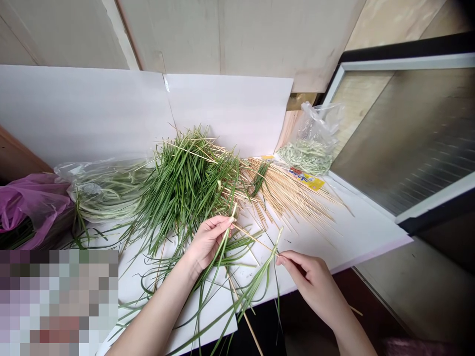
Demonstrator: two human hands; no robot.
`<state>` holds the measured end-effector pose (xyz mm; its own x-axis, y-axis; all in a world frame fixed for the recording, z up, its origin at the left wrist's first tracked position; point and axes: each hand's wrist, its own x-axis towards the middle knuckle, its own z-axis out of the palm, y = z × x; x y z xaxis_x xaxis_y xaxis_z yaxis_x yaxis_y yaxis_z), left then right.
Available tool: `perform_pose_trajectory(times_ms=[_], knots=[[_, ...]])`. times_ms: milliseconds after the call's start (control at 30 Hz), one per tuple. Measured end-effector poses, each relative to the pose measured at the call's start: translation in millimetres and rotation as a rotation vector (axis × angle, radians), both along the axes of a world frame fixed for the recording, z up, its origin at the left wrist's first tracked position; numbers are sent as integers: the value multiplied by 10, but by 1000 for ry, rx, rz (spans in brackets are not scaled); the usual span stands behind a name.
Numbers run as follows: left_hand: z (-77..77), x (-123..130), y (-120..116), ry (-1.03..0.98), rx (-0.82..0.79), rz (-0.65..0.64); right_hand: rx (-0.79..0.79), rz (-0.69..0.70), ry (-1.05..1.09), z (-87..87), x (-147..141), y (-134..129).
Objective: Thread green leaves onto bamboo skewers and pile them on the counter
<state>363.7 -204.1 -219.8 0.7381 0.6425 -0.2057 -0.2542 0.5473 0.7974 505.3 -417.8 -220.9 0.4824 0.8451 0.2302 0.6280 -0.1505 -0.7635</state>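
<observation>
A thin bamboo skewer (254,238) spans the gap between my two hands. My left hand (212,240) is closed in a pinch on some garlic chives (224,242), their pale base ends pointing up past the fingertips, close to one end of the skewer. At the other end, my right hand (306,277) pinches the skewer. Another small bunch of chives (269,264) sits on the skewer right beside those fingertips, its green leaves trailing down to the left. Exactly where the skewer meets the chives in my left hand is hidden by the fingers.
A large heap of chives (181,183) covers the table's middle. Many loose skewers (293,195) are spread to its right. Clear bags (111,193) and a purple bag (33,207) lie left; another clear bag (311,143) stands back right. The white table (371,237) ends near a framed panel (408,138).
</observation>
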Motion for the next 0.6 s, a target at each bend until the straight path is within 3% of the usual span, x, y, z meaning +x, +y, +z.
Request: perform_pose_trajectory(times_ms=[600], knots=[[10,17,-33,14,22,53,-109,-3,110,58,-21,-14]])
